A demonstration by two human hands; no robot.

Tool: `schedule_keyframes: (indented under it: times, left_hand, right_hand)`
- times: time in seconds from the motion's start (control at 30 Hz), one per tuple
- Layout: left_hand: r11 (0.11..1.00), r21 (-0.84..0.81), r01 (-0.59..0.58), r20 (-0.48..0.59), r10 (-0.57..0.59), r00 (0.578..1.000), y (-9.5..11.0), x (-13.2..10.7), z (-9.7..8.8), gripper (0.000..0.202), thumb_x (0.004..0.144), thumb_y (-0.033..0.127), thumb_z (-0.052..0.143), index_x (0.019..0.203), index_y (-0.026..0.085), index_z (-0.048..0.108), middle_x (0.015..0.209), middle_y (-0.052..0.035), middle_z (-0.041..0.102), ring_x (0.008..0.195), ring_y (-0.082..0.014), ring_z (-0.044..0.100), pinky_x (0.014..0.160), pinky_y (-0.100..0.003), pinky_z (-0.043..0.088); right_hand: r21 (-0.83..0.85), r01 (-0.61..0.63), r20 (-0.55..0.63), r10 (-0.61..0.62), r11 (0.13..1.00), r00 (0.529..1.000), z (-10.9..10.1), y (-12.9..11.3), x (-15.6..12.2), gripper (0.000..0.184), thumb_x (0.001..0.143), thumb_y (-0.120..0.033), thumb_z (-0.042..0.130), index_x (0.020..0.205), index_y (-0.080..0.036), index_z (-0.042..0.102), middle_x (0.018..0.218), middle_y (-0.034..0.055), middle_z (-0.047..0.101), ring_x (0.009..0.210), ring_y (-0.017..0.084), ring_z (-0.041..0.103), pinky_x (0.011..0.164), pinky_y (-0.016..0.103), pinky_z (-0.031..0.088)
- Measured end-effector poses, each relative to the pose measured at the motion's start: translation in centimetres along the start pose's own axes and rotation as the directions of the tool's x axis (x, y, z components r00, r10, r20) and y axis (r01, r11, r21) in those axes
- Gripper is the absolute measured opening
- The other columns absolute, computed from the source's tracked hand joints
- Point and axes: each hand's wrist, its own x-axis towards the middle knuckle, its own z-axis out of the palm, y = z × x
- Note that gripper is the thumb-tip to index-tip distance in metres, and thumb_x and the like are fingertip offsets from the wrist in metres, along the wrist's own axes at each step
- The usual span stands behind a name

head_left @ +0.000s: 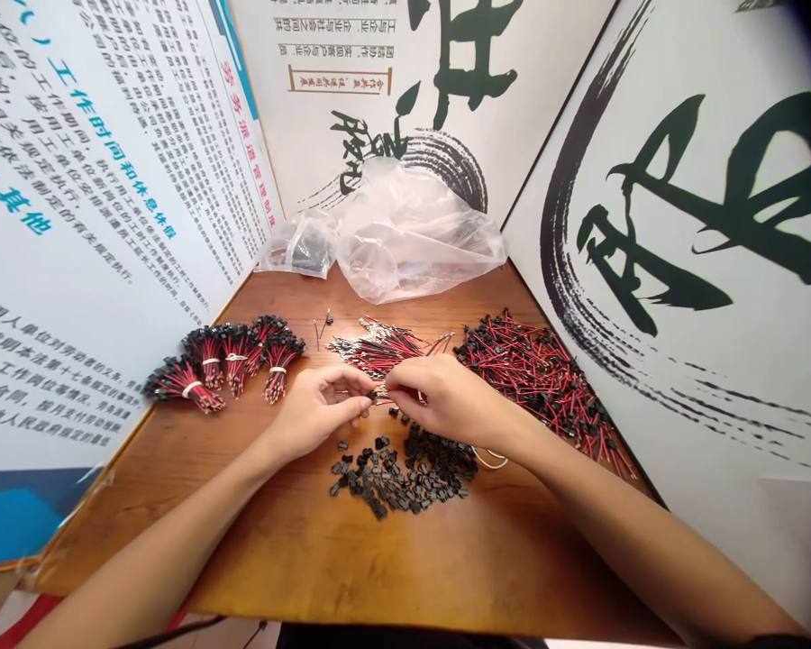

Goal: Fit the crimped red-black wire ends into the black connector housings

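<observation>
My left hand (319, 406) pinches a small black connector housing (371, 395) between thumb and fingertips. Just to its right, my right hand (432, 392) is closed in a pinch on a short thin wire, mostly hidden by the fingers. The two sets of fingertips almost meet; whether the wire sits inside the housing is too small to tell. Behind the hands lies a heap of loose red and black wires (385, 344) with bare metal ends. Below them a pile of black connector housings (398, 473) spreads over the wooden table (277, 550).
Several banded bundles of red-black wires with connectors (235, 361) stand at the left. A large heap of wired connectors (541, 379) lies against the right panel. Clear plastic bags (419, 234) rest at the back. Printed panels (649, 361) enclose the table on three sides.
</observation>
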Motion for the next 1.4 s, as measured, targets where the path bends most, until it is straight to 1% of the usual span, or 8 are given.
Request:
schedule_keyframes:
  times: [0.1, 0.23, 0.47, 0.83, 1.07, 1.23, 1.33, 1.4]
  left_hand:
    - [1.000, 0.013, 0.006, 0.005, -0.006, 1.000, 0.0, 0.0, 0.1, 0.013, 0.075, 0.013, 0.070, 0.088, 0.012, 0.068, 0.066, -0.0008, 0.068, 0.055, -0.0096, 0.061, 0.055, -0.020, 0.052]
    - [1.000, 0.004, -0.019, 0.002, 0.019, 1.000, 0.0, -0.1, 0.2, 0.012, 0.077, 0.015, 0.070, 0.089, 0.012, 0.068, 0.066, -0.0011, 0.067, 0.053, -0.0096, 0.061, 0.054, -0.021, 0.052]
    - [0.999, -0.004, -0.038, 0.007, 0.038, 0.999, 0.1, -0.1, 0.2, 0.012, 0.076, 0.015, 0.070, 0.088, 0.011, 0.068, 0.065, -0.0016, 0.068, 0.053, -0.0101, 0.061, 0.053, -0.022, 0.052]
    - [1.000, -0.007, -0.027, -0.005, 0.027, 1.000, 0.2, -0.1, 0.3, 0.012, 0.076, 0.017, 0.071, 0.087, 0.013, 0.068, 0.065, -0.0020, 0.067, 0.053, -0.0113, 0.060, 0.054, -0.024, 0.052]
    - [0.999, -0.024, -0.031, 0.005, 0.031, 1.000, 0.2, -0.2, 0.4, 0.011, 0.076, 0.016, 0.071, 0.086, 0.012, 0.069, 0.065, -0.0028, 0.067, 0.053, -0.0117, 0.061, 0.053, -0.024, 0.052]
    - [0.997, -0.016, -0.075, -0.029, 0.075, 0.997, -0.3, -0.4, 0.7, 0.006, 0.075, 0.016, 0.073, 0.077, 0.012, 0.070, 0.069, -0.0054, 0.068, 0.051, -0.0127, 0.061, 0.048, -0.025, 0.051]
    - [0.992, 0.005, -0.127, -0.045, 0.127, 0.991, -0.6, -0.7, 1.0, 0.005, 0.076, 0.015, 0.073, 0.074, 0.012, 0.071, 0.070, -0.0057, 0.068, 0.050, -0.0126, 0.060, 0.046, -0.025, 0.050]
    - [0.987, 0.024, -0.157, -0.060, 0.159, 0.985, -0.6, -0.8, 1.2, 0.003, 0.077, 0.014, 0.073, 0.075, 0.012, 0.071, 0.067, -0.0043, 0.067, 0.048, -0.0117, 0.059, 0.046, -0.024, 0.050]
  right_hand:
    - [-0.048, 0.008, 0.010, -0.008, 0.999, 1.000, 0.0, -0.1, -0.1, 0.019, 0.091, -0.016, 0.046, 0.079, -0.015, 0.060, 0.070, 0.0024, 0.061, 0.065, 0.013, 0.052, 0.062, 0.027, 0.032]
    - [-0.088, -0.014, 0.054, 0.019, 0.996, 0.998, 0.0, -0.3, -0.1, 0.019, 0.091, -0.017, 0.046, 0.081, -0.014, 0.061, 0.073, 0.0044, 0.062, 0.067, 0.014, 0.054, 0.063, 0.028, 0.033]
    - [-0.097, -0.010, 0.064, 0.016, 0.995, 0.998, -0.1, -0.4, -0.1, 0.020, 0.091, -0.017, 0.045, 0.081, -0.014, 0.061, 0.072, 0.0045, 0.063, 0.067, 0.014, 0.054, 0.063, 0.028, 0.033]
    - [-0.132, 0.021, 0.081, -0.010, 0.991, 0.997, -0.2, -0.5, -0.2, 0.023, 0.094, -0.016, 0.040, 0.082, -0.014, 0.060, 0.073, 0.0042, 0.060, 0.066, 0.014, 0.051, 0.061, 0.029, 0.031]
    - [-0.163, 0.043, 0.058, -0.034, 0.986, 0.998, 0.0, -0.8, -0.2, 0.023, 0.094, -0.017, 0.041, 0.082, -0.014, 0.061, 0.074, 0.0044, 0.062, 0.065, 0.014, 0.049, 0.059, 0.029, 0.028]
    - [-0.218, 0.038, 0.041, -0.030, 0.975, 0.999, 0.6, -1.3, -0.4, 0.022, 0.090, -0.015, 0.043, 0.076, -0.015, 0.060, 0.071, 0.0039, 0.062, 0.060, 0.013, 0.047, 0.055, 0.030, 0.024]
    - [-0.185, 0.013, 0.001, -0.013, 0.983, 1.000, 1.4, -1.3, -0.7, 0.021, 0.090, -0.015, 0.044, 0.077, -0.015, 0.061, 0.070, 0.0038, 0.064, 0.060, 0.013, 0.049, 0.057, 0.029, 0.027]
    - [-0.130, -0.031, -0.030, 0.028, 0.991, 0.999, 1.9, -1.3, -0.9, 0.021, 0.090, -0.015, 0.046, 0.078, -0.015, 0.063, 0.070, 0.0035, 0.065, 0.060, 0.013, 0.051, 0.058, 0.028, 0.029]
